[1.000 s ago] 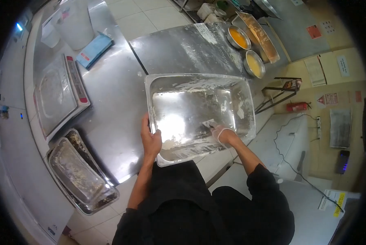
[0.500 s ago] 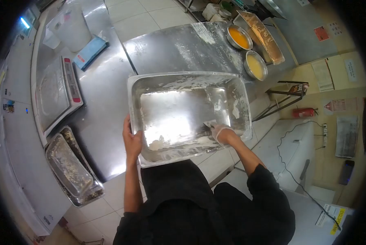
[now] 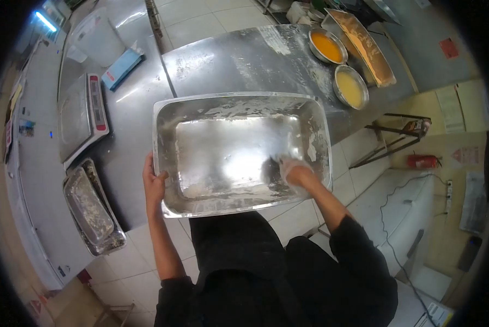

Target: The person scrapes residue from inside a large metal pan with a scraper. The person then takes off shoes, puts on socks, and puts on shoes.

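A deep rectangular metal pan point(image 3: 201, 147), smeared inside with whitish residue, is tilted toward me at the front edge of the steel table. My left hand point(image 3: 155, 182) is closed around its left rim, with the thumb on the inner side. Inside the pan, toward the right, is my right hand point(image 3: 296, 173) in a thin clear glove. Its fingers are low over the pan's bottom and smeared by motion, so whether they hold anything is unclear. White streaks cling to the pan's walls and lower edge.
Two bowls, one of orange liquid point(image 3: 326, 46) and one of pale yellow point(image 3: 351, 88), stand at the back right beside a long tray point(image 3: 383, 76). A scale point(image 3: 83, 114), a blue packet point(image 3: 122, 69) and stacked dirty trays point(image 3: 92, 210) are on the left. A black metal stand point(image 3: 391, 140) is at right.
The pan and my left hand have shifted left. My right hand has moved slightly within the pan. A pale patch near the pan's lower left corner no longer shows. The camera view has also shifted.
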The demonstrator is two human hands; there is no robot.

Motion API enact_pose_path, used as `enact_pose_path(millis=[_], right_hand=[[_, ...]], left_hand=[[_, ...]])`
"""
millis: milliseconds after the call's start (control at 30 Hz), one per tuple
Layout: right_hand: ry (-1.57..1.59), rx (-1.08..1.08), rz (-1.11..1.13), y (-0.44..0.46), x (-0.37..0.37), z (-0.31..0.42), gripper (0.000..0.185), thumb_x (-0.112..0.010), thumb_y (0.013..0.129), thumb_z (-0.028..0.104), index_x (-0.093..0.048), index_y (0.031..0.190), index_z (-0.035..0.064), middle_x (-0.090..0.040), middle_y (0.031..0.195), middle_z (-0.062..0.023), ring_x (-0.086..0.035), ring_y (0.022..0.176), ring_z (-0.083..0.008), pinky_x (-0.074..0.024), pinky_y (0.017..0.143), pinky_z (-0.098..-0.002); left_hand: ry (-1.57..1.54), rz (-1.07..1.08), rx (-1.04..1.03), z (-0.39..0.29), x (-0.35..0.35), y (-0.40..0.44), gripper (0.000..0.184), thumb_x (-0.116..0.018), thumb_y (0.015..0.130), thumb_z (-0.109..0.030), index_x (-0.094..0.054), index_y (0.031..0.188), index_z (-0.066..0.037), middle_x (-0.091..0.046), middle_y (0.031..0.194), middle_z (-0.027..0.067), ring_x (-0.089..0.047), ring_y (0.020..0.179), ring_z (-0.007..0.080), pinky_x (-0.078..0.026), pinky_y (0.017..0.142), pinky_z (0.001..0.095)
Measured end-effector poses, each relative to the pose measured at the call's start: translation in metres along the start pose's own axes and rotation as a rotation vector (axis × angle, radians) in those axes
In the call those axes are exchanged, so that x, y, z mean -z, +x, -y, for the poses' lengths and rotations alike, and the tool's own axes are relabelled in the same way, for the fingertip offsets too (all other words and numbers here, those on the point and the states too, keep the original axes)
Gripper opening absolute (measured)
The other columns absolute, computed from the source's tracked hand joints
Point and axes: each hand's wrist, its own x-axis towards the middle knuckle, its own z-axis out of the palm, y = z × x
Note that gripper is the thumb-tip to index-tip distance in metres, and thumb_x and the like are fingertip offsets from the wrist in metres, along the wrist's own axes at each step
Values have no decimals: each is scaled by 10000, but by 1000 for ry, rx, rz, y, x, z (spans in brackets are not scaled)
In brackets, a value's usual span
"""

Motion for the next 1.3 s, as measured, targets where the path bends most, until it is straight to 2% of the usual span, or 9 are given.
enact_pose_path(millis=[133,333,533,600,733,800,933,1167,1300], right_hand=[[-57,-84,146,5,11,-3,394,-364,1008,251,-470,1344,75,-591,1264,-256,-590,1146,-418,-440,1014,-470],[-384,251,14,132,20,-51,335,-387,978,209,-634,1106,24,-671,1049,-252,-656,941,-423,-524,805,-479],[22,13,97,-19,13,-6,400,-405,949,191,-551,1301,70,-629,1204,-243,-602,1127,-408,-462,970,-463],[15,-76,214,-10,-3,-21,451,-403,990,235,-454,1434,177,-552,1335,-228,-574,1152,-404,-412,1038,-430],[40,-2,14,59,43,-22,336,-444,957,185,-627,1221,88,-647,1096,-270,-632,1038,-402,-476,924,-466],[-448,272,210,98,30,-49,296,-468,942,171,-660,1126,42,-654,1020,-291,-647,992,-402,-488,882,-483],[89,347,-108,39,-14,-61,315,-471,913,172,-662,1095,0,-650,1103,-273,-655,994,-424,-529,803,-469],[-435,351,171,128,30,-67,266,-536,859,126,-693,1028,-6,-687,1001,-241,-663,922,-430,-544,811,-445],[-496,509,-45,122,25,-74,304,-511,895,142,-666,1105,-13,-658,1019,-294,-645,995,-414,-508,892,-460]], left_hand=[[-4,-14,-6,-3,-4,-1,669,-478,662,75,-479,1329,24,-566,1246,133,-541,1171,216,-398,1016,306],[-20,9,-7,-3,-4,2,677,-475,659,74,-477,1335,34,-564,1267,150,-535,1195,234,-385,1034,306],[-43,-22,-15,5,-1,0,710,-465,647,103,-466,1354,52,-560,1294,172,-524,1236,247,-373,1055,311],[-63,-17,1,2,-1,-3,710,-465,647,109,-466,1355,52,-559,1298,171,-521,1242,249,-368,1061,314],[-127,13,-30,6,-3,2,693,-466,656,113,-472,1346,53,-557,1304,172,-518,1249,255,-361,1072,324],[-102,14,1,1,-4,-2,684,-465,660,112,-474,1342,55,-559,1299,171,-519,1248,255,-365,1070,325],[-71,-51,-97,5,-5,-3,670,-464,670,109,-480,1337,45,-565,1278,171,-529,1230,255,-377,1061,327],[-114,4,-38,-3,-6,-8,663,-461,674,106,-481,1333,33,-574,1248,170,-543,1196,254,-390,1050,332],[-53,-20,-88,-5,-4,-7,636,-497,687,104,-492,1319,31,-590,1228,162,-569,1158,243,-417,1020,320]])
